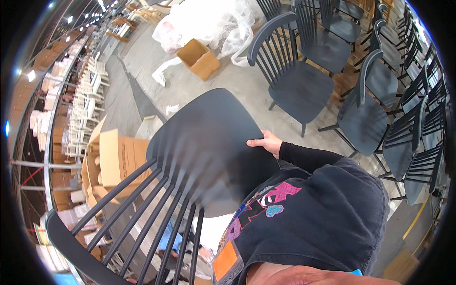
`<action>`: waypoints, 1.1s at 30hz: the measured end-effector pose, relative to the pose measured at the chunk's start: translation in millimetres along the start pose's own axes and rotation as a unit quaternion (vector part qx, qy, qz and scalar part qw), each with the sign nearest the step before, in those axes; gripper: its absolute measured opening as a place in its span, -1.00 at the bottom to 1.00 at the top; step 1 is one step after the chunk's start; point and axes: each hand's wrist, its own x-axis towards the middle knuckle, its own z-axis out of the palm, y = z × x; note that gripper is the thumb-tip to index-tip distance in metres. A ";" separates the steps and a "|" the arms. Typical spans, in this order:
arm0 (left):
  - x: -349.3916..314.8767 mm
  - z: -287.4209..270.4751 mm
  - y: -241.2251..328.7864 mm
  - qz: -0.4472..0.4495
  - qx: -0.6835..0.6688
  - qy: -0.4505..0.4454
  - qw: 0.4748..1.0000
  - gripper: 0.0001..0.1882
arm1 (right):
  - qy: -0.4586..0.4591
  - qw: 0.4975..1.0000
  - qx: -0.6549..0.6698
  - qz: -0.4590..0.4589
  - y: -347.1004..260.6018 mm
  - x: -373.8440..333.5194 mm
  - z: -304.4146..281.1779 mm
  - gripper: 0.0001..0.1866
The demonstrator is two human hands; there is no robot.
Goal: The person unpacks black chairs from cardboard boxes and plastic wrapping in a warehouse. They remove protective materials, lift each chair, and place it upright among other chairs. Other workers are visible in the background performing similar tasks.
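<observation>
A dark grey spindle-back chair (209,128) hangs tilted in front of my body, its seat facing up and its curved back rail at the lower left. My right hand (267,143) is closed on the seat's right edge, thumb lying on top. At the bottom edge, a sliver of my left hand's fingers (131,281) shows against the back rail; the rest of that hand is out of view. The chair's legs are hidden under the seat.
Several matching chairs (299,92) stand in rows at right. An open cardboard box (205,66) lies beside clear plastic wrap (223,28) on the concrete floor. A larger carton (121,159) stands left. Through the spindles, another person's blue clothing (170,237) shows. White chairs (85,104) line the far left.
</observation>
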 end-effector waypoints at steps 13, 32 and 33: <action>350.0 151.1 68.8 0.047 0.058 -0.014 0.997 -0.43 | 0.071 0.991 0.049 -0.105 -163.4 280.3 -4.8 -0.48; 858.5 510.9 237.8 0.281 0.060 -0.434 0.854 -0.55 | 0.419 0.818 0.242 -0.311 -319.0 493.7 -62.7 -0.62; 866.6 539.5 250.9 0.297 0.037 -0.449 0.842 -0.55 | 0.444 0.801 0.236 -0.326 -326.7 500.7 -72.7 -0.61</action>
